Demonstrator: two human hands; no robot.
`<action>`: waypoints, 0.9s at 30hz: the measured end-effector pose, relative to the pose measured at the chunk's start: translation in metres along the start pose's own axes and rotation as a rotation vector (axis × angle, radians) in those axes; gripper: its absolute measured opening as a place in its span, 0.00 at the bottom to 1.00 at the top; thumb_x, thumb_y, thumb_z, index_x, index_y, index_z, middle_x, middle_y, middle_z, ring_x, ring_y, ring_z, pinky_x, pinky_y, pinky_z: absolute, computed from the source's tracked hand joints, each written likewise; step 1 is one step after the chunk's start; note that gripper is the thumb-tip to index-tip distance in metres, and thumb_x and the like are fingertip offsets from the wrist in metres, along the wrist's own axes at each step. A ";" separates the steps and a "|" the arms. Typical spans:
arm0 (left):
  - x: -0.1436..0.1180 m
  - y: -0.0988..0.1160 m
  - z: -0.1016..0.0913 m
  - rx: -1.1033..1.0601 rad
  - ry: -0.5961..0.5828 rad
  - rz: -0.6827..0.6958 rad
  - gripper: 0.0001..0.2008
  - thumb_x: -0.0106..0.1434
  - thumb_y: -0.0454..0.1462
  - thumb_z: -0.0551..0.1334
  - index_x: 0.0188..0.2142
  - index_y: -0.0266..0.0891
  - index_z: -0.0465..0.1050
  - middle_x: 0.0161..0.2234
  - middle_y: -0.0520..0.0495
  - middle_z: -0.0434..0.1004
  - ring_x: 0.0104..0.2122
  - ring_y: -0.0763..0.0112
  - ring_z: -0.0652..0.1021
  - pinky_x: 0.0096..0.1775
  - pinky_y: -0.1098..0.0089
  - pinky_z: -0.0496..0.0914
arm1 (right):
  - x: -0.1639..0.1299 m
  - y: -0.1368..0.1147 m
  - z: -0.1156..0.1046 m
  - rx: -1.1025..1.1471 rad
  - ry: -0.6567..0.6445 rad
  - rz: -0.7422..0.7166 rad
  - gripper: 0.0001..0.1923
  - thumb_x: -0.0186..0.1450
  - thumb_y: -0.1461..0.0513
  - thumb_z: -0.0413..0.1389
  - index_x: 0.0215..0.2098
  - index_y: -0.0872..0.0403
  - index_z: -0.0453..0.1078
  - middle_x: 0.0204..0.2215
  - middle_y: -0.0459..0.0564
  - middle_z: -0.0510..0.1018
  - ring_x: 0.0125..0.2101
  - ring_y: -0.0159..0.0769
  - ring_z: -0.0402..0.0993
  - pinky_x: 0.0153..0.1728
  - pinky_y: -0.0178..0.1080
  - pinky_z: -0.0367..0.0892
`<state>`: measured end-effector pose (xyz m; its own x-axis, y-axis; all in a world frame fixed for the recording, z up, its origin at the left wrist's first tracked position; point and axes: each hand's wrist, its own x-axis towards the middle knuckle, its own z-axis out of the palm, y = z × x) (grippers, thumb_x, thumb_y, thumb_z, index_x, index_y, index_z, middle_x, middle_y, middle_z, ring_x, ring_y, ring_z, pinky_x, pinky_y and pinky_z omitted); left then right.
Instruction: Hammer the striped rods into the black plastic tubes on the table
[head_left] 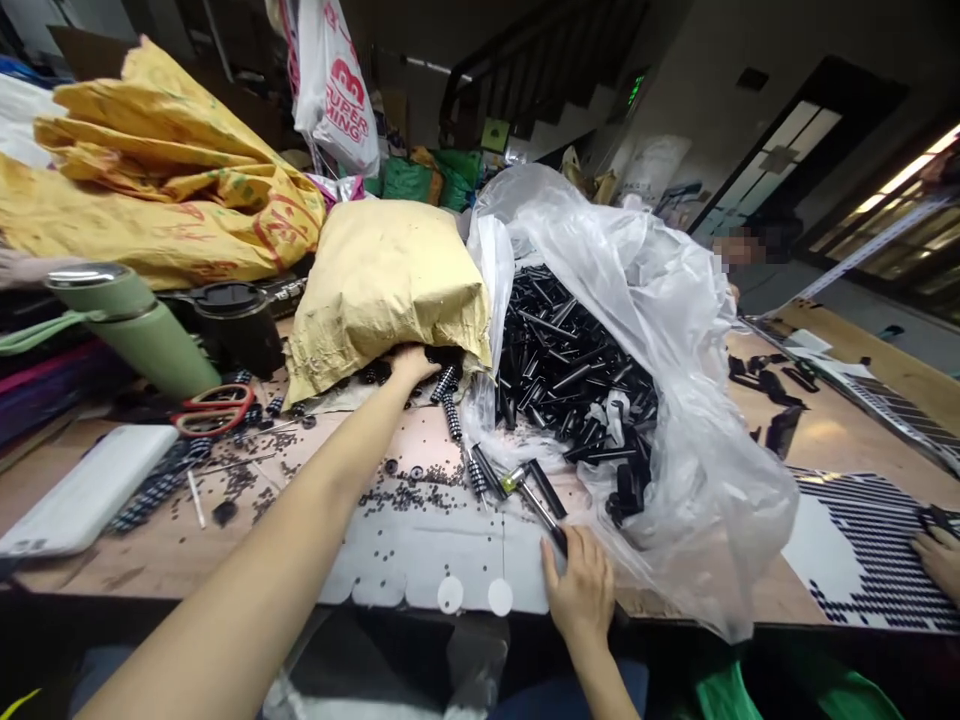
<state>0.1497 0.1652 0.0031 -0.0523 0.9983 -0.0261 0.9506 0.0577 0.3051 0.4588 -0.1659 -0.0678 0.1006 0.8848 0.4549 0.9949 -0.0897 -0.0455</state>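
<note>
my left hand (415, 366): fingers partly hidden under yellow bag (390, 275), can't tell grip | my right hand (583, 585): fingers touching tool (537, 498) handle, clenched or not unclear | clear bag (675, 400) beyond

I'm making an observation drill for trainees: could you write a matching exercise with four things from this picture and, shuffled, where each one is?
Things
1. Wearer's left hand
2. Wearer's right hand
3. Heap of thin black tubes
4. Red-handled scissors

Places
A. By the base of the green cylindrical flask
B. At the lower edge of the plump yellow sack
C. Inside the clear plastic bag
D. At the dark handle of the metal-shafted tool

Pairs: 1-B, 2-D, 3-C, 4-A
</note>
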 end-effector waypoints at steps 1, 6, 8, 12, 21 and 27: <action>0.002 -0.004 -0.002 0.019 -0.008 0.016 0.29 0.55 0.50 0.60 0.51 0.35 0.72 0.48 0.33 0.76 0.47 0.48 0.75 0.47 0.58 0.68 | 0.000 0.000 0.000 0.002 -0.006 0.003 0.24 0.69 0.49 0.45 0.48 0.58 0.70 0.46 0.60 0.76 0.47 0.50 0.69 0.48 0.47 0.59; -0.016 -0.034 -0.010 0.127 -0.101 0.080 0.29 0.54 0.49 0.61 0.53 0.37 0.71 0.48 0.36 0.76 0.46 0.52 0.75 0.47 0.64 0.68 | 0.001 -0.009 -0.007 0.036 -0.066 0.049 0.22 0.68 0.51 0.46 0.49 0.58 0.70 0.46 0.60 0.75 0.48 0.49 0.68 0.48 0.46 0.58; -0.033 -0.045 -0.009 0.172 -0.084 0.112 0.29 0.56 0.49 0.59 0.54 0.36 0.70 0.48 0.37 0.75 0.48 0.52 0.74 0.48 0.62 0.67 | 0.002 -0.013 -0.010 0.058 -0.094 0.075 0.22 0.68 0.52 0.46 0.50 0.58 0.69 0.47 0.60 0.75 0.48 0.49 0.67 0.49 0.46 0.57; -0.079 -0.059 -0.009 0.225 -0.006 0.164 0.32 0.57 0.51 0.58 0.58 0.39 0.65 0.53 0.36 0.67 0.53 0.50 0.68 0.49 0.56 0.66 | 0.001 -0.017 -0.007 0.086 -0.112 0.095 0.23 0.68 0.51 0.45 0.52 0.59 0.67 0.49 0.62 0.73 0.49 0.51 0.66 0.50 0.48 0.55; -0.177 -0.063 -0.007 0.182 0.034 0.295 0.31 0.60 0.46 0.58 0.62 0.47 0.58 0.52 0.38 0.65 0.57 0.52 0.63 0.49 0.58 0.66 | 0.003 -0.014 -0.010 0.044 -0.028 0.051 0.21 0.68 0.53 0.45 0.48 0.59 0.69 0.46 0.60 0.75 0.46 0.48 0.67 0.48 0.45 0.56; -0.199 -0.058 -0.002 0.106 -0.019 0.361 0.27 0.68 0.47 0.49 0.65 0.49 0.52 0.52 0.40 0.67 0.57 0.56 0.65 0.49 0.60 0.66 | -0.002 -0.020 -0.011 0.078 -0.058 0.060 0.20 0.68 0.54 0.46 0.48 0.60 0.69 0.45 0.61 0.75 0.46 0.49 0.67 0.48 0.46 0.58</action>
<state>0.1044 -0.0372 -0.0076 0.2964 0.9539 0.0472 0.9333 -0.2998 0.1979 0.4392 -0.1707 -0.0584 0.1578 0.9043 0.3968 0.9839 -0.1095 -0.1416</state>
